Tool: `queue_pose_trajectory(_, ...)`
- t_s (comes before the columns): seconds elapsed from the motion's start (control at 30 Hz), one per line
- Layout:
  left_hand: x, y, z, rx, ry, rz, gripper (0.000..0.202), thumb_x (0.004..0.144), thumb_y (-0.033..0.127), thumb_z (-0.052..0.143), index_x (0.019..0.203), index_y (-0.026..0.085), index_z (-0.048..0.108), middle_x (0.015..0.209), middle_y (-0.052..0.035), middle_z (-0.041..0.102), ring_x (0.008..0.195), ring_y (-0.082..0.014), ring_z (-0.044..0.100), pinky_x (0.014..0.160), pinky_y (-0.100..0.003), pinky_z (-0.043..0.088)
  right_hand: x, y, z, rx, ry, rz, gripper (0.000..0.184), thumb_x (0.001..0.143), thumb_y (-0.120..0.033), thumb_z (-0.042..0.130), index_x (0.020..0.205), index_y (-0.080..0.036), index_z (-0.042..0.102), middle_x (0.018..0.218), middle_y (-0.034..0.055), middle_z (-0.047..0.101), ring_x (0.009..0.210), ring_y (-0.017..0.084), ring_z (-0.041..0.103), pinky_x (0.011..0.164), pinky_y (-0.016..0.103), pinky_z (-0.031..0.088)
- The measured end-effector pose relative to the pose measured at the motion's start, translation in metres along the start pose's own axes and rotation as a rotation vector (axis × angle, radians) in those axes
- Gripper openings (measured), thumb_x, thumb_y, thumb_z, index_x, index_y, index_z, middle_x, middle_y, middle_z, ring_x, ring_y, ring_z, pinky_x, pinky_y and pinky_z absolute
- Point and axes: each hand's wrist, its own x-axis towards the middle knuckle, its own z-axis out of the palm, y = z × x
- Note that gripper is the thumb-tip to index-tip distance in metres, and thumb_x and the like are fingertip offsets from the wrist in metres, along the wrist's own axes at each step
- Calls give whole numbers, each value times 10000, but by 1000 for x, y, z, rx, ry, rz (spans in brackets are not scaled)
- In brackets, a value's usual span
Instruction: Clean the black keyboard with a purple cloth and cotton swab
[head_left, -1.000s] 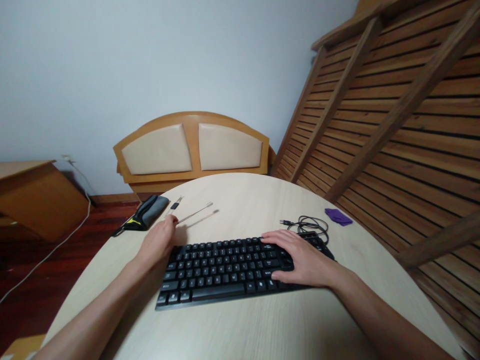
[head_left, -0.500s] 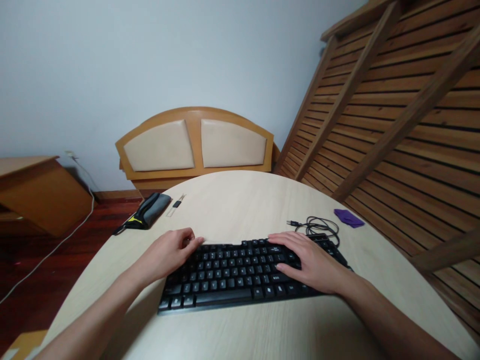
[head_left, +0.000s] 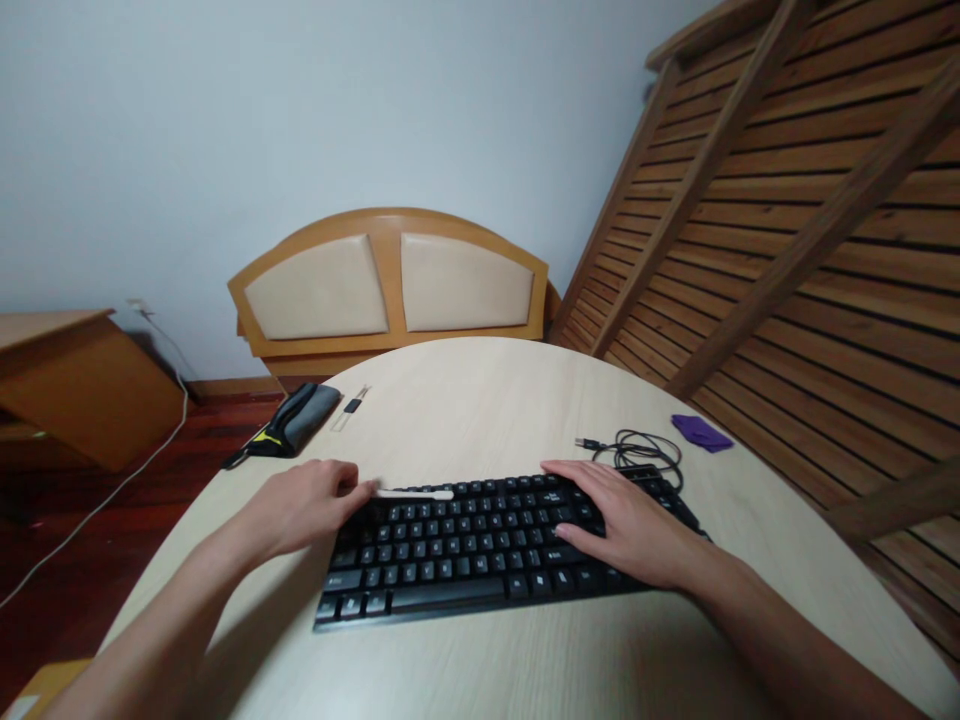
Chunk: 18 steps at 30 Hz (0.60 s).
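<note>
A black keyboard [head_left: 480, 545] lies on the pale round table [head_left: 480, 410] in front of me. My left hand [head_left: 304, 500] is closed in a pinch on a thin whitish stick [head_left: 416, 494], which lies along the keyboard's top row of keys. My right hand [head_left: 626, 520] rests flat on the keyboard's right end, fingers stretched out over the keys. The keyboard's black cable [head_left: 634, 448] lies coiled just behind my right hand.
A grey pouch with a yellow mark [head_left: 292, 425] and a small black clip [head_left: 351, 406] lie at the table's far left. A purple cloth [head_left: 701, 432] lies at the right. Behind are a wooden headboard [head_left: 390, 285], a slatted bed frame [head_left: 787, 220] and a wooden cabinet [head_left: 67, 380].
My left hand picked the thin stick up from the table behind the keyboard and brought it onto the top row of keys. My right hand stayed on the keyboard.
</note>
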Motion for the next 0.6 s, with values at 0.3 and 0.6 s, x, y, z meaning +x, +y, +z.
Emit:
queue_pose_trajectory(0.3,-1,10,9,-8,35,111,520,936,645,346,790,235,631,798,-70,722,770,-272,667,625,-324,380,0,-2,-1,-9,-19,21,603,922,-486,616,1449,-238,462,1396,121,601,1267,308,563,1081,509,446)
queue_pose_trajectory(0.6,-3,20,14,-29,77,157,512,958,638,356,807,243,645,784,-53,719,762,-259,663,628,-313,376,1,-3,-2,6,-6,-26,519,927,-453,618,1393,-247,518,1386,106,615,1259,296,570,1088,497,438)
